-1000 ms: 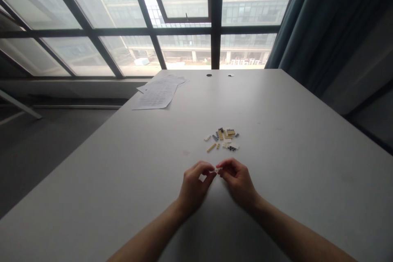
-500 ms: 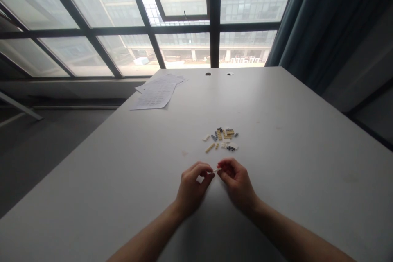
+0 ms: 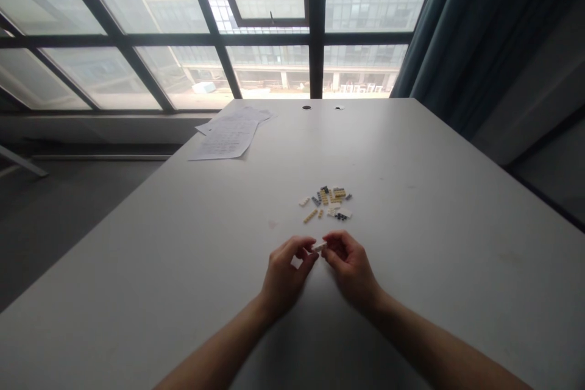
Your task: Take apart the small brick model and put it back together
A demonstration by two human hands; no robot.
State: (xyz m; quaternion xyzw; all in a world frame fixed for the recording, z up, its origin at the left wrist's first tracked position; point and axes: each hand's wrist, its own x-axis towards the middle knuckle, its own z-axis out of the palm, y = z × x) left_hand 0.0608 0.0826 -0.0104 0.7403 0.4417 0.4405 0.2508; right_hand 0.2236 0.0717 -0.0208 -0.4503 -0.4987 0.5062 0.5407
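Note:
Between my fingertips is a small white building brick [image 3: 319,247], held just above the near middle of the white table [image 3: 183,268]. My left hand [image 3: 290,265] pinches its left end with thumb and fingers. At the brick's right end, my right hand [image 3: 351,263] grips it the same way, its other fingers curled in. Beyond both hands lies a loose pile of building bricks [image 3: 337,200] in tan, grey, white and black. A long tan brick [image 3: 310,216] and a small white brick [image 3: 304,202] lie at the pile's left side.
Printed paper sheets [image 3: 226,139] lie at the table's far left. Two round cable holes sit near the back edge, one of them a dark hole [image 3: 306,108]. Behind the table are framed windows [image 3: 269,67], with a blue curtain [image 3: 439,42] on the right.
The white brick has been turned between my fingers, so more of its side shows. Both hands stay nearly in place. The whole view has shifted slightly.

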